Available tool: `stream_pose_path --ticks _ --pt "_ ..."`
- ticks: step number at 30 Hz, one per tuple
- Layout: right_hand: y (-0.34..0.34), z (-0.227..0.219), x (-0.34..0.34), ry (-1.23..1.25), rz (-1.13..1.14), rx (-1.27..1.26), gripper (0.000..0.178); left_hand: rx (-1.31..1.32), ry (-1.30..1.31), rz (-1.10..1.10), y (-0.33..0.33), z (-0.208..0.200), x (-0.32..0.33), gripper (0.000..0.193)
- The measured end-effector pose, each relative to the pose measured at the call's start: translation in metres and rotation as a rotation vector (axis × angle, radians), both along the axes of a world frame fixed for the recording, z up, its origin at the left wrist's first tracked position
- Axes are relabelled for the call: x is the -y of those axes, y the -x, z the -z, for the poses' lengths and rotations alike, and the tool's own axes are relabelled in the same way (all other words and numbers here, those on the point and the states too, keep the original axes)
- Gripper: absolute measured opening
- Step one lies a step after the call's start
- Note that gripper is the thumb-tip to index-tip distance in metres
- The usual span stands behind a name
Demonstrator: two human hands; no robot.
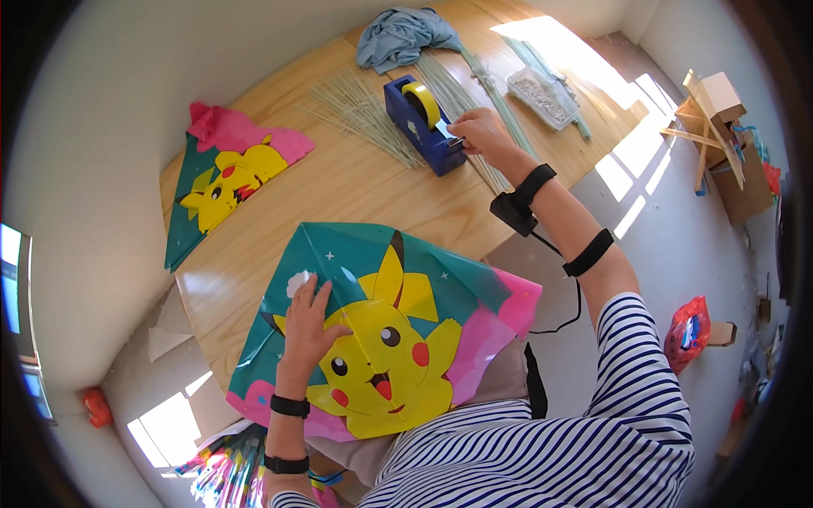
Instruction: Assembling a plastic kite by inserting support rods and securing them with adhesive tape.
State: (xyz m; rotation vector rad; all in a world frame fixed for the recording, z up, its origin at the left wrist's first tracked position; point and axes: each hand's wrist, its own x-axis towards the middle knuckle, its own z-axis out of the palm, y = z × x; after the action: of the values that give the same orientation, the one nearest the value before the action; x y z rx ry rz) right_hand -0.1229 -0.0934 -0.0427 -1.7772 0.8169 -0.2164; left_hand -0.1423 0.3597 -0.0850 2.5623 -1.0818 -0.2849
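Wooden counter (pixel 339 182) in a pale-floored room, sun patches on boards and floor.

Our right hand (pixel 478 131) is out at the blue tape dispenser (pixel 423 127), fingers pinched on the free end of tape at the cutter. The yellow tape roll (pixel 421 100) sits upright in it. We read the dispenser as heavy enough to stay put under a pull; the tape is thin and sticky, so best taken by the very tip.

Our left hand (pixel 309 322) lies open and flat, palm down, on the near kite (pixel 385 330), pinning it at the counter's near edge, where it overhangs toward our lap. It's a teal-and-pink sheet with a yellow cartoon figure. Judgement: light, thin, slippery film that creases and probably tears easily, so press with a flat palm or lift by an edge.

Further out, a second kite (pixel 222 179) of the same print lies at the counter's left edge, well apart. Thin pale green sticks (pixel 360 110) fan out just left of the dispenser, with more behind it. They look light, springy and easy to snap.

A clear shallow tray (pixel 540 95) near the far right edge holds small pale bits, too small to identify. A blue-grey cloth (pixel 402 34) is bunched at the far end. A cardboard box (pixel 720 144) stands on the floor to the right.
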Motion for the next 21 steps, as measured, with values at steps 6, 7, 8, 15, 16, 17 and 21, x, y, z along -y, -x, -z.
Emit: stream_pose_path --ticks 6,7,8,15,16,17,21 --pt "-0.002 0.006 0.007 -0.070 -0.010 0.015 0.016 0.003 -0.063 -0.029 0.002 0.003 0.008 0.089" --pt "0.000 0.005 0.007 -0.084 -0.001 0.019 0.016 0.007 -0.055 -0.028 0.002 0.003 0.009 0.089" --pt "0.001 0.003 0.006 -0.098 0.008 0.023 0.016 0.012 -0.057 -0.031 0.002 0.005 0.010 0.089" --pt "0.017 0.010 0.011 -0.213 -0.039 0.148 0.014 0.030 -0.063 -0.055 0.005 0.008 0.009 0.089" --pt "0.023 0.013 0.007 -0.230 -0.029 0.168 0.014 0.024 -0.065 -0.061 0.005 0.008 0.009 0.089" --pt "0.027 0.015 0.003 -0.249 -0.020 0.187 0.014 0.026 -0.065 -0.062 0.005 0.006 0.011 0.089" --pt "0.036 0.017 -0.005 -0.329 0.020 0.181 0.013 0.023 -0.067 -0.060 0.006 0.004 0.013 0.090"
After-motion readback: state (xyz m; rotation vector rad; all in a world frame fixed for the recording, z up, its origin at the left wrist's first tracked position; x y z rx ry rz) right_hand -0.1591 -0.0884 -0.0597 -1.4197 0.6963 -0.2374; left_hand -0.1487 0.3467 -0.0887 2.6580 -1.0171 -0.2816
